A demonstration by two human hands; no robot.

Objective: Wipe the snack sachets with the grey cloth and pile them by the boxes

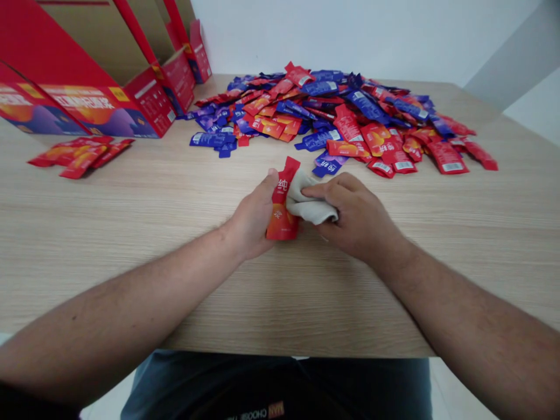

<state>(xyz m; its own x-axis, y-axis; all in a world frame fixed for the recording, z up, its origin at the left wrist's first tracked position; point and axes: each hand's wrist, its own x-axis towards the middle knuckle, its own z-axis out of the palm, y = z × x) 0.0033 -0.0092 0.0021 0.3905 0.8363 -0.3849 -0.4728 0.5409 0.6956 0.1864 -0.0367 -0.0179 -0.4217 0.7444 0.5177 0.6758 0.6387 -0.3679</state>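
Note:
My left hand (258, 216) grips a red and orange sachet (282, 224) by its left side, with the narrow spout end pointing away from me. Pinched in my right hand (354, 213) is a pale grey cloth (308, 204), which lies against the sachet's right side and covers part of its front. Both hands are above the table, near its middle. The fingers of my left hand behind the sachet are hidden.
A large heap of red and blue sachets (324, 111) spreads along the back of the table (144, 245). At the left, several red sachets (83, 154) lie in front of open red cartons (105, 111). A white wall (371, 35) stands behind.

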